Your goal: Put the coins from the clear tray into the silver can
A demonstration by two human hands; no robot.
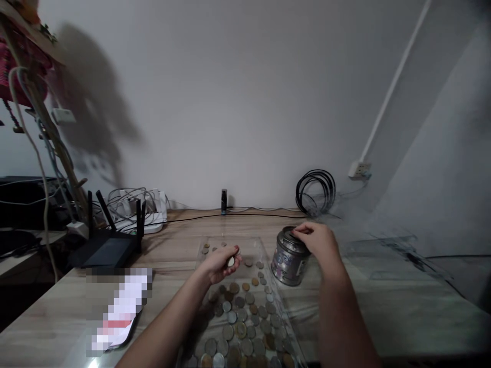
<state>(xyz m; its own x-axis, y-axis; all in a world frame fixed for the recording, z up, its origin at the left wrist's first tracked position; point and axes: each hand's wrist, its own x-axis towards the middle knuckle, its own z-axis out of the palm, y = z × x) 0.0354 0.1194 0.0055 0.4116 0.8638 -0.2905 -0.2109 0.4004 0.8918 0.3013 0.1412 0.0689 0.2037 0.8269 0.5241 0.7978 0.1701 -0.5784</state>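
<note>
My left hand [222, 264] is curled closed around coins, and one pale coin [230, 261] shows between its fingers. It hovers above a clear plastic tray [286, 312] over which many silver and brass coins [240, 329] are spread. To the right of the tray stands a round metal tin [289, 260], upright, with a dark lid and a printed side. My right hand [315, 237] has its fingertips pinched together on top of the tin's lid. Whatever lies between those fingertips is hidden or too small to make out.
A black router [111, 248] and tangled white cables stand at the left, with a blurred phone-like object [123, 309] nearer me. Against the wall are a small dark bottle [224, 201] and a coil of black cable [315, 191]. A transparent frame-like shape [395, 255] lies at the right.
</note>
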